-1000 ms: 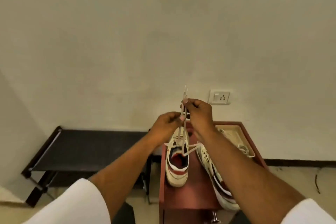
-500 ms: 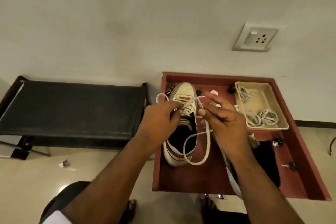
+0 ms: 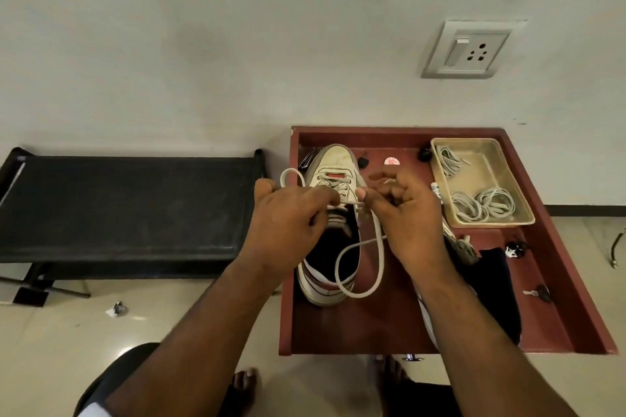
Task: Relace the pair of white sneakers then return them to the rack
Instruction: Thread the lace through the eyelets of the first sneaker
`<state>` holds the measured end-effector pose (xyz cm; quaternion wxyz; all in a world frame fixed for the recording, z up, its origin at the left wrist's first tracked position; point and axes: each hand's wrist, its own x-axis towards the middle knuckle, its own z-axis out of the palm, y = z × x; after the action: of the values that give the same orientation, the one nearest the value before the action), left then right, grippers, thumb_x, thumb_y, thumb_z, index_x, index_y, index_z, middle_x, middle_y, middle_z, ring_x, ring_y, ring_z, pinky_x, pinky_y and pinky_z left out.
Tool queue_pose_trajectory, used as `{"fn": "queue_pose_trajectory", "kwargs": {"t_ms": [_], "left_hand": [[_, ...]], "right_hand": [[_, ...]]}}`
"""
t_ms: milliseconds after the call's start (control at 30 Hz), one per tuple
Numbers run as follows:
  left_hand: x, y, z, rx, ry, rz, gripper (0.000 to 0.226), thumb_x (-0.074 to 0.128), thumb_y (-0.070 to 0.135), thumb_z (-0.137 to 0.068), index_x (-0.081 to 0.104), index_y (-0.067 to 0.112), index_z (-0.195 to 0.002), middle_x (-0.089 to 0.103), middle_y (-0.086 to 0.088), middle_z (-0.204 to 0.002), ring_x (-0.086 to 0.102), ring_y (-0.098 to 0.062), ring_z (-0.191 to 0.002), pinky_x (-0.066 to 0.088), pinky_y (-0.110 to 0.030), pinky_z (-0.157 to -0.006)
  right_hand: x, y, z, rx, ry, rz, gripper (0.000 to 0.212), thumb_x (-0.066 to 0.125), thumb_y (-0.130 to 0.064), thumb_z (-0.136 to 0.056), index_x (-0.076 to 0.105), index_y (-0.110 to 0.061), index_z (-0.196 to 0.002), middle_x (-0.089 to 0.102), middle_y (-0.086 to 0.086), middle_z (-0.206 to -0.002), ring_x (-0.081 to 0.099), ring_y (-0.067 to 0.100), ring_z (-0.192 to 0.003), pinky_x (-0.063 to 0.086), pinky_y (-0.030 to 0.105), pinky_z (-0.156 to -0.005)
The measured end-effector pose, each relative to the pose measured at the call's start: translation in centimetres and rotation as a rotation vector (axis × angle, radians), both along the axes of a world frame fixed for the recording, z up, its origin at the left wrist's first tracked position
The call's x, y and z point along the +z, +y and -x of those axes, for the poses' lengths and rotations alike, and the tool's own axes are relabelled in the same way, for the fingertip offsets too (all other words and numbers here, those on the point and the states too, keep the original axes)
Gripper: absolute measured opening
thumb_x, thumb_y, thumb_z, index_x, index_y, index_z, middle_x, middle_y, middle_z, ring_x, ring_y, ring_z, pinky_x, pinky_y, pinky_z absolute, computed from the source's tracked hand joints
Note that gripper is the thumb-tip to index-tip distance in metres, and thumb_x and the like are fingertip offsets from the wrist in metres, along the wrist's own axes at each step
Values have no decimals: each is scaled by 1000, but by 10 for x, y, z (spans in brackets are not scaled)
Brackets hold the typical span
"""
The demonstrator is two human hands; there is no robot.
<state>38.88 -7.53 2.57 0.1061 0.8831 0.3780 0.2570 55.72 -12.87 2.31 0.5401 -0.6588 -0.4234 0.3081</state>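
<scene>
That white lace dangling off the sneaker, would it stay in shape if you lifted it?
Probably not. The lace sags in a loose loop over the sneaker, so it looks floppy. It is thin, so likely very light. Both hands, left and right, pinch it, which suggests it slips through loose fingers.

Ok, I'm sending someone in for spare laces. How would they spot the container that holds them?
Find the wall socket; below it sits a red-brown tray table. In its far right corner is a beige plastic tub holding coiled pale laces, the only open box among loose small items.
</scene>
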Motion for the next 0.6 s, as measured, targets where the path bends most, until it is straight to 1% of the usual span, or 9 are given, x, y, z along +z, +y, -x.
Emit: {"fn": "queue_pose_trajectory", "kwargs": {"t_ms": [67, 133, 200, 233, 300, 367, 467, 533, 600], "left_hand": [[-3, -1, 0, -60, 62, -83, 13, 72, 16, -79, 73, 28, -84, 66, 7, -79, 62, -23, -79, 24, -37, -78], [-8, -4, -3, -1, 194, -114, 18, 77, 27, -79, 74, 33, -96, 63, -2, -111, 55, -36, -109, 27, -46, -89], [-16, -5, -5, 139, 331, -50, 41, 70, 42, -84, 59, 36, -123, 25, -9, -156, 22, -43, -141, 19, -60, -106], [-18, -5, -6, 185, 318, -24, 47, 62, 48, -88, 48, 35, -131, 4, -7, -163, 4, -43, -147, 11, -65, -110], [-16, -5, -9, 215, 198, 19, 45, 45, 57, -94, 38, 35, -132, -13, -5, -163, -14, -41, -148, 1, -66, -111], [-15, -5, -11, 189, 116, 75, 40, 35, 62, -93, 46, 38, -123, -15, -5, -164, -21, -41, -147, -5, -64, -110], [-19, -5, -11, 120, 34, 101, 24, 53, 48, -87, 70, 33, -95, 2, -8, -166, -16, -44, -147, -4, -66, -111], [-21, -1, -7, 100, -25, 96, 16, 64, 41, -85, 74, 29, -82, 16, -6, -164, -8, -45, -148, 0, -69, -111], [-12, 5, 4, 59, -87, 195, 19, 65, 47, -83, 77, 32, -85, 19, 6, -161, -7, -36, -151, 1, -64, -113]], "right_hand": [[2, 0, -2, 3, -72, 24, 11, 77, -18, -82, 74, -26, -90, 74, -11, -77, 70, 4, -75, 54, 21, -70], [5, -1, -2, 32, -107, 49, 10, 77, -18, -82, 77, -24, -90, 74, -15, -78, 69, 0, -76, 54, 19, -72], [6, -2, -1, 28, -67, 51, 10, 77, -19, -81, 78, -21, -92, 75, -13, -81, 70, 2, -79, 55, 22, -75], [7, -2, -1, 14, -33, 51, 11, 77, -20, -81, 78, -20, -92, 75, -11, -81, 71, 3, -80, 55, 24, -76], [8, -2, 1, 1, 57, 52, 9, 76, -18, -82, 79, -18, -90, 75, -8, -80, 72, 8, -79, 56, 27, -75], [11, -3, 4, 55, 170, 53, 8, 73, -12, -84, 78, -13, -90, 75, -1, -77, 73, 13, -76, 56, 26, -72], [15, -4, 6, 178, 283, 50, 10, 68, -7, -87, 76, -4, -93, 74, 10, -75, 72, 21, -73, 56, 25, -68], [15, -4, 5, 210, 200, 28, 11, 67, -11, -89, 77, -6, -91, 75, 5, -77, 73, 17, -75, 55, 23, -70], [15, -7, -3, 171, 15, -1, 11, 67, -17, -90, 77, -14, -93, 76, -6, -82, 71, 8, -80, 52, 18, -72]]}}
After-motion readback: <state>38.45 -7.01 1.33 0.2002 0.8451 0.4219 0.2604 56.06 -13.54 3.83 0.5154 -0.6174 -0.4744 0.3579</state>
